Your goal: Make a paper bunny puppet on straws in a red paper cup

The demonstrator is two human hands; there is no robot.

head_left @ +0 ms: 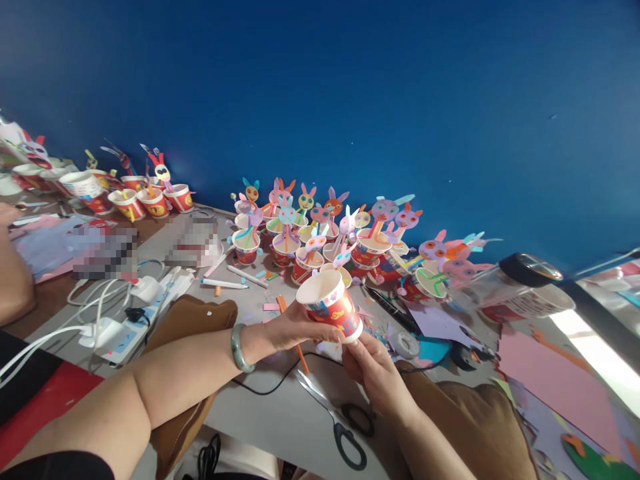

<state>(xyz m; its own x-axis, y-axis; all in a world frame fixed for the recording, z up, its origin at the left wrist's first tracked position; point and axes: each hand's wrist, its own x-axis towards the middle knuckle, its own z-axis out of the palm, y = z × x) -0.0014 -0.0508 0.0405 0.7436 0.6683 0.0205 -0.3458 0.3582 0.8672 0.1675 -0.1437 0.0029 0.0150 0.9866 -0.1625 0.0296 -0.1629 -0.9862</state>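
My left hand (305, 325) is wrapped round a red patterned paper cup (336, 308), tilted with its white open rim toward the upper left. At the base of the cup, the closed fingers of my right hand (367, 363) touch or pinch its bottom edge; whether they hold anything else is hidden. Just below the hands lie scissors (334, 408) with black handles, their blades apart. An orange pencil-like stick (295, 333) lies behind my left hand. Beyond the cup stand several paper cups (287, 248) with coloured paper rabbit figures on straws.
A power strip (145, 313) with white cables lies at the left, near another person's arm (15, 273). A clear bottle (500, 287) with a black lid, pink paper (555, 380) and a tape roll (406, 345) are at the right. Brown cloth (465, 420) covers the front edge.
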